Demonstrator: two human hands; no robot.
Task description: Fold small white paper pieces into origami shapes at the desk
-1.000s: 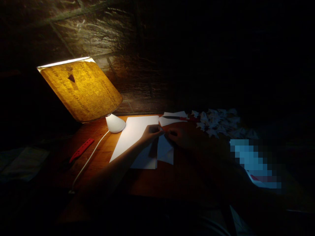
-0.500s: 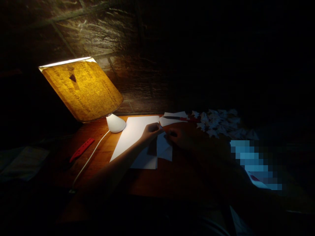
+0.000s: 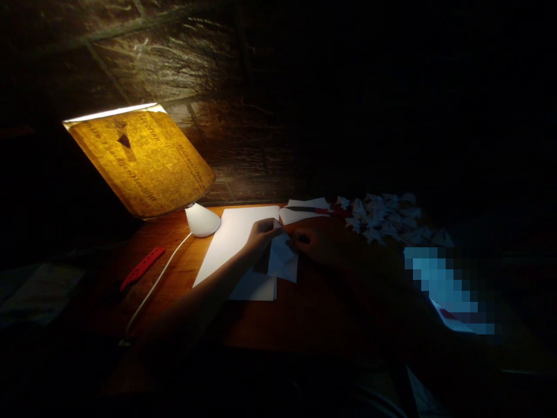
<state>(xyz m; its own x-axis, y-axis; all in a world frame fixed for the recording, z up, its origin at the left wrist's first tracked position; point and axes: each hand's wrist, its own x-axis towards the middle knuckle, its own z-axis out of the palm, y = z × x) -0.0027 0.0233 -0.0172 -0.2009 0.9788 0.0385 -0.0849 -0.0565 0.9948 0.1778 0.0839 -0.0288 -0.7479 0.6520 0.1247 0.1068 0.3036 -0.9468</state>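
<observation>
A small creased piece of paper hangs between my two hands, over the right edge of a stack of white sheets. My left hand is closed on its upper left part, fingers curled. On the other side my right hand, dim in shadow, pinches the paper's upper right edge. Both hands' fingertips are close together near the top of the piece. Its exact folds are hard to make out in the low light.
A lit lamp with a printed shade stands left, its white cord running forward. Nearby lies a red-handled tool. Behind my hands, a knife rests on paper scraps. Several folded paper pieces are heaped right, near a glowing, pixelated screen.
The piece of paper has shifted slightly left and turned, showing more of its face. Both hands stay closed on it. The whole view has moved a little.
</observation>
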